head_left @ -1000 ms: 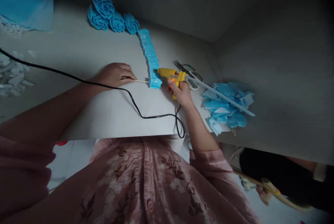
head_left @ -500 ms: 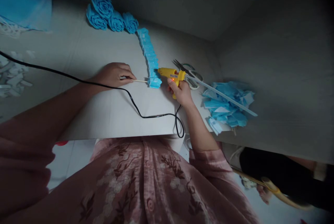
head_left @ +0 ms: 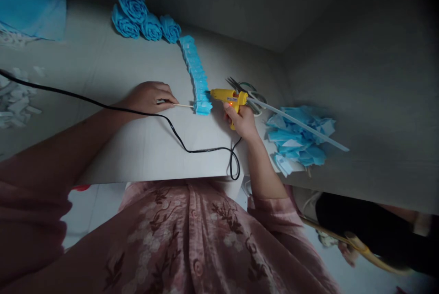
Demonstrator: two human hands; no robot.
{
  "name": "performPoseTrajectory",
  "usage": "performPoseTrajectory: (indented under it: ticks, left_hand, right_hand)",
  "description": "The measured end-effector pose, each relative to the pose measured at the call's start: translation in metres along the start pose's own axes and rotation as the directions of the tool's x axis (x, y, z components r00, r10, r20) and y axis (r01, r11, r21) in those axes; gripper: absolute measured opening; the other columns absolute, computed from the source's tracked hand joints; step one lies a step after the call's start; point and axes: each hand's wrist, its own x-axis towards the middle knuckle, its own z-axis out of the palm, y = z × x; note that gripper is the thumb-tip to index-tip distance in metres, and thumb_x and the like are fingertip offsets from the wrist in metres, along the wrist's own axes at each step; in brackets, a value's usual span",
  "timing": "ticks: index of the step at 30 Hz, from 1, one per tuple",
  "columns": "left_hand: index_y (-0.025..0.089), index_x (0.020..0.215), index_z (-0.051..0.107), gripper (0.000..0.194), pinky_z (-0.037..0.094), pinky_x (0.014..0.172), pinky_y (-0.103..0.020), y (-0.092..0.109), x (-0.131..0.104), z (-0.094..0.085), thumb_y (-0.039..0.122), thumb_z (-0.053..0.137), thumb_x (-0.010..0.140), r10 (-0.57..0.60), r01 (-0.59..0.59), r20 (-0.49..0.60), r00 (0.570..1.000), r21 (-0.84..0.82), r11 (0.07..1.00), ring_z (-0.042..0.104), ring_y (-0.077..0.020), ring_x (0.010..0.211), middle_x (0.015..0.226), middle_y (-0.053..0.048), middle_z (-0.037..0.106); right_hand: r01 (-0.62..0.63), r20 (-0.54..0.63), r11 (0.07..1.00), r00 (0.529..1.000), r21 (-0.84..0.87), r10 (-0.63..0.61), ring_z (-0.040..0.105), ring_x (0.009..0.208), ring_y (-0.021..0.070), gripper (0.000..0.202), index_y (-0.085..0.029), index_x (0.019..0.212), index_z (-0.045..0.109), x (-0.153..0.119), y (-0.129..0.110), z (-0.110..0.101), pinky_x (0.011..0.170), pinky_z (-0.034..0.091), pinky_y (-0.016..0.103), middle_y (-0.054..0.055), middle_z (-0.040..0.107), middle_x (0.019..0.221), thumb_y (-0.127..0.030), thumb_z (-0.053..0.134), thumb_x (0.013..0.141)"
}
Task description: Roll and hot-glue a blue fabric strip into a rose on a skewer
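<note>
My left hand (head_left: 152,96) pinches a thin wooden stick (head_left: 183,105), whose far end meets the near end of a ruffled blue strip (head_left: 197,72). The strip runs away from me across the table. In my right hand (head_left: 244,120) is a yellow glue gun (head_left: 228,96) with a small red light lit and a long pale glue stick (head_left: 298,124) out of its back. Its nozzle points left at the strip's right edge, close to the near end; I cannot tell whether they touch. Behind the gun lie scissors (head_left: 256,95), partly hidden.
Several rolled blue flowers (head_left: 132,15) sit at the back. Crumpled blue pieces (head_left: 297,141) are piled at right, white scraps (head_left: 17,99) at left, blue sheets (head_left: 32,6) at back left. A black cord (head_left: 85,98) crosses my left forearm. Another person's foot (head_left: 348,253) shows at lower right.
The glue gun and my right hand have shifted slightly right, drawing the nozzle back a little from the strip. My left hand and the stick stay in place.
</note>
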Motion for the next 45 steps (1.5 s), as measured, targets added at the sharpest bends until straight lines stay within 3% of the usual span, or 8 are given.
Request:
performPoseTrajectory:
  ticks: [7,15,22,30,35,45]
  left_hand:
    - [0.021,0.105,0.089,0.034,0.057,0.089,-0.034,0.004,0.0,-0.003,0.04,0.061,0.105,-0.037,0.036,0.032,0.999,0.018,0.999,0.073,-0.022,0.093,0.106,-0.011,0.085]
    - [0.018,0.106,0.089,0.037,0.056,0.086,-0.036,0.005,0.001,-0.004,0.041,0.059,0.105,-0.038,0.037,0.046,0.998,0.033,0.999,0.071,-0.022,0.092,0.107,-0.012,0.085]
    - [0.018,0.108,0.087,0.038,0.058,0.091,-0.037,0.009,0.002,-0.007,0.042,0.056,0.107,-0.068,0.064,0.067,0.995,0.06,0.996,0.071,-0.0215,0.096,0.111,-0.01,0.084]
    - [0.014,0.112,0.089,0.048,0.056,0.094,-0.037,0.012,0.003,-0.008,0.044,0.052,0.109,-0.108,0.098,0.099,0.989,0.101,0.99,0.071,-0.0227,0.1,0.114,-0.013,0.084]
    - [0.01,0.119,0.089,0.057,0.055,0.099,-0.041,0.017,0.005,-0.009,0.044,0.044,0.111,-0.174,0.155,0.108,0.979,0.168,0.974,0.073,-0.0274,0.108,0.118,-0.018,0.083]
    - [0.011,0.132,0.087,0.051,0.057,0.101,-0.041,0.025,0.006,-0.005,0.037,0.047,0.113,-0.285,0.269,0.025,0.958,0.256,0.928,0.074,-0.0306,0.116,0.126,-0.019,0.078]
  right_hand:
    - [0.008,0.01,0.997,1.0,-0.07,-0.007,0.056,0.058,0.0176,0.081,-0.025,0.063,0.06,0.0,-0.002,-0.001,0.063,0.046,0.035,0.003,0.06,0.061,-0.103,0.053,0.087]
    - [0.084,-0.008,0.981,0.996,-0.173,-0.086,0.067,0.071,0.0257,0.077,-0.027,0.066,0.06,0.001,0.003,-0.01,0.072,0.053,0.04,0.006,0.062,0.061,-0.098,0.05,0.093]
    - [0.066,-0.069,0.991,0.995,-0.118,-0.075,0.064,0.064,0.0243,0.078,-0.027,0.065,0.061,0.004,0.011,-0.013,0.069,0.055,0.041,0.005,0.06,0.06,-0.1,0.05,0.092]
    - [0.098,-0.121,0.986,0.986,-0.132,-0.114,0.079,0.086,0.0327,0.073,-0.026,0.071,0.066,0.004,0.014,-0.011,0.091,0.066,0.05,0.01,0.07,0.071,-0.09,0.049,0.099]
    - [0.123,-0.146,0.986,0.979,-0.116,-0.14,0.081,0.088,0.0334,0.071,-0.025,0.079,0.071,0.003,0.015,-0.009,0.092,0.066,0.052,0.01,0.073,0.075,-0.088,0.049,0.102]
    - [0.121,-0.166,0.983,0.976,-0.14,-0.143,0.081,0.084,0.0327,0.074,-0.026,0.078,0.074,-0.001,0.003,-0.01,0.091,0.068,0.052,0.009,0.077,0.075,-0.092,0.049,0.098]
